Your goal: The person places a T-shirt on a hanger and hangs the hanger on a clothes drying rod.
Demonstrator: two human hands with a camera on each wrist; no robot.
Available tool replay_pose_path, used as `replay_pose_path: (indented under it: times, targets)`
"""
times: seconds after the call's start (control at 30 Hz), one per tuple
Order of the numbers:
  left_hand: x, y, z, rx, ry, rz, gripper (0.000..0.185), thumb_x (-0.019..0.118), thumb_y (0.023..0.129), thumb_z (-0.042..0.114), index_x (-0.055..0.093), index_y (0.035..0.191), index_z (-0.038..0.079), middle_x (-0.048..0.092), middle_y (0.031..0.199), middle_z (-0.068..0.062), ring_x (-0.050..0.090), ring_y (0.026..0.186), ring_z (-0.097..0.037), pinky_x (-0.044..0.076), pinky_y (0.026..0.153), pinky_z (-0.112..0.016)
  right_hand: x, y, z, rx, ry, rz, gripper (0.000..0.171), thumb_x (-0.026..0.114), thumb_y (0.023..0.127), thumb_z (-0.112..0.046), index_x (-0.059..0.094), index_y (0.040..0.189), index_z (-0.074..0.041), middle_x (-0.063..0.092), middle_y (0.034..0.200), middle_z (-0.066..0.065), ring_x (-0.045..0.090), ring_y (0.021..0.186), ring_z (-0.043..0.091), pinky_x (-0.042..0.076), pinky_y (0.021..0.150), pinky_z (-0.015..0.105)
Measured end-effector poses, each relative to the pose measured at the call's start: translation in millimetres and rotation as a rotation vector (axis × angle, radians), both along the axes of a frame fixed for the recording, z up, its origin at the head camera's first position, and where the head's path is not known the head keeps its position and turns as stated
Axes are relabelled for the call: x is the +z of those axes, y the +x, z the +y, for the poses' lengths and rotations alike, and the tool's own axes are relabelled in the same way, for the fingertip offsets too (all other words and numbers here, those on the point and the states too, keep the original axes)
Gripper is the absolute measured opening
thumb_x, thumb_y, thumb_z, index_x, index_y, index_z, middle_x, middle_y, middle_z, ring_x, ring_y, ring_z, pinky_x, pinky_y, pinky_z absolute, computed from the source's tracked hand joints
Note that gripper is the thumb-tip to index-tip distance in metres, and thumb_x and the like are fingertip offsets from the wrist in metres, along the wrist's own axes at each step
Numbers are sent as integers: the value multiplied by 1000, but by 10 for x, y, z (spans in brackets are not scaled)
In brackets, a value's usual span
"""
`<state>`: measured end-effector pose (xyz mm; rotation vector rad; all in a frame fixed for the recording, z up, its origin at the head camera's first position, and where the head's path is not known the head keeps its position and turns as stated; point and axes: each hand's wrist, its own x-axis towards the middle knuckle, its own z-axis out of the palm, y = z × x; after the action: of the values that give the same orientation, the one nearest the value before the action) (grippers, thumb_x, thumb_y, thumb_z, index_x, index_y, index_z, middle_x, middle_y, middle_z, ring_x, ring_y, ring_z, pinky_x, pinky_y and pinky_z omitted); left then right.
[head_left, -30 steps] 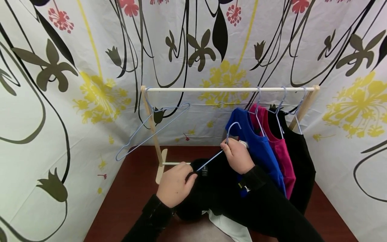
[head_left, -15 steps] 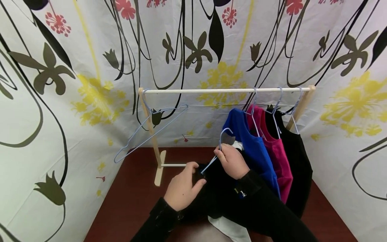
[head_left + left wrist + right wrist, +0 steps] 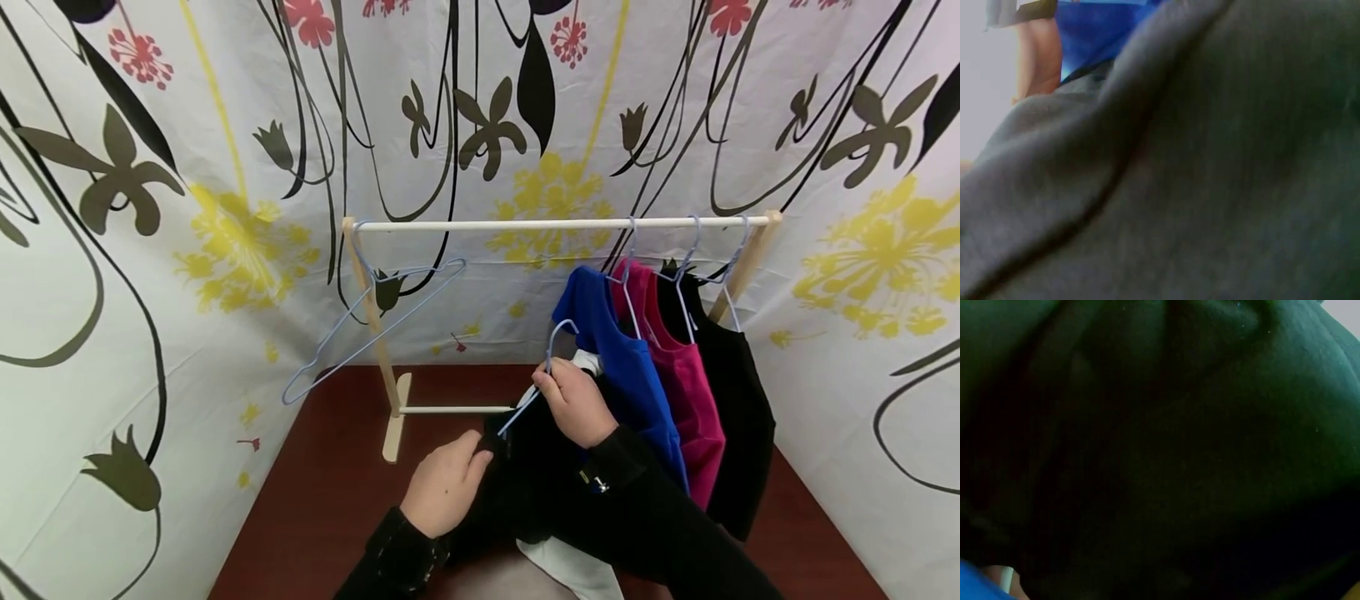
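Note:
In the head view my right hand (image 3: 573, 404) pinches a light blue wire hanger (image 3: 552, 343) just below its hook, in front of the wooden rack. My left hand (image 3: 444, 483) grips the edge of a black garment (image 3: 536, 467) at the hanger's lower left end. The garment hangs under both hands and hides most of the hanger. Black cloth (image 3: 1210, 187) fills the left wrist view, and dark cloth (image 3: 1179, 456) fills the right wrist view.
A small wooden clothes rack (image 3: 558, 223) stands on a dark red table (image 3: 315, 500). Blue (image 3: 622, 367), magenta (image 3: 682, 375) and black (image 3: 738, 400) tops hang at its right end. An empty hanger (image 3: 367, 325) hangs at its left end. White cloth (image 3: 570, 567) lies under the black garment. Patterned curtains surround the table.
Both hands shifted slightly left and down with the hanger. My left hand slid lower along the black garment's edge, uncovering more of the rack's bottom rail.

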<state>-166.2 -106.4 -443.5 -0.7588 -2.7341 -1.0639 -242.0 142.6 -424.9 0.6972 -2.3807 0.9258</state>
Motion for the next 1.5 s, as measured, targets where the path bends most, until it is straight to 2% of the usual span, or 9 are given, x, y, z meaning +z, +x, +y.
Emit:
replay_pose_path:
  times: [0.2,0.37,0.57,0.73,0.97,1.27,1.37,1.47,1.5]
  targets:
    - [-108,35,-77,-32,104,-91,19,48,109,32,52,95,19,41,67,7,40,56,-8,39,57,-27,-145,26,-54,-3,-39,-27,19,51,107,-20,65,94,-15,60,91,-4,58,89,16,47,81,39]
    - [-181,99,-140,-44,192,-81,22,49,108,33,51,92,18,40,68,8,38,56,-6,38,58,-26,-297,35,-58,27,-60,22,22,50,106,-18,65,90,-16,61,90,-5,59,90,15,45,84,38]
    - [-160,180,-219,-41,256,-109,25,51,107,34,51,89,17,39,68,7,38,58,-6,39,60,-26,-480,-37,36,88,-25,180,19,48,102,-8,61,89,-11,60,88,-2,58,90,19,40,86,41]
    - [-125,237,-279,-47,292,-123,27,51,107,36,50,87,17,39,67,7,37,56,-5,40,58,-26,-565,-93,161,49,-37,180,21,47,102,-5,62,90,-12,61,89,0,58,89,19,40,86,38]
    - [-115,277,-311,-50,324,-133,25,53,107,32,50,85,19,38,66,9,35,55,-3,38,56,-23,-604,-150,275,-1,-18,168,23,48,103,-4,56,84,-13,54,82,-2,53,82,17,40,79,36]
    - [-102,352,-285,-127,358,-253,23,52,107,32,55,91,17,41,67,6,40,57,-5,41,57,-24,-587,-213,374,-37,-43,211,29,47,100,-1,48,74,-14,47,76,-1,50,75,20,38,76,36]
    - [-80,396,-297,-138,385,-326,21,53,107,29,54,92,14,41,68,5,41,58,-7,41,58,-26,-573,-214,437,-69,-67,186,27,46,101,0,53,77,-12,52,79,1,53,79,21,38,79,36]
    - [-32,423,-321,-149,424,-398,23,52,107,27,53,96,7,40,73,0,42,63,-10,43,65,-27,-512,-213,509,-78,-127,151,27,41,105,-2,64,90,-6,63,91,5,58,91,25,39,87,34]
    - [-8,429,-334,-151,434,-411,23,51,108,27,55,102,5,47,79,-1,47,71,-9,44,70,-27,-487,-216,535,-81,-152,135,29,39,107,-4,66,95,-5,65,96,7,59,96,26,38,90,32]
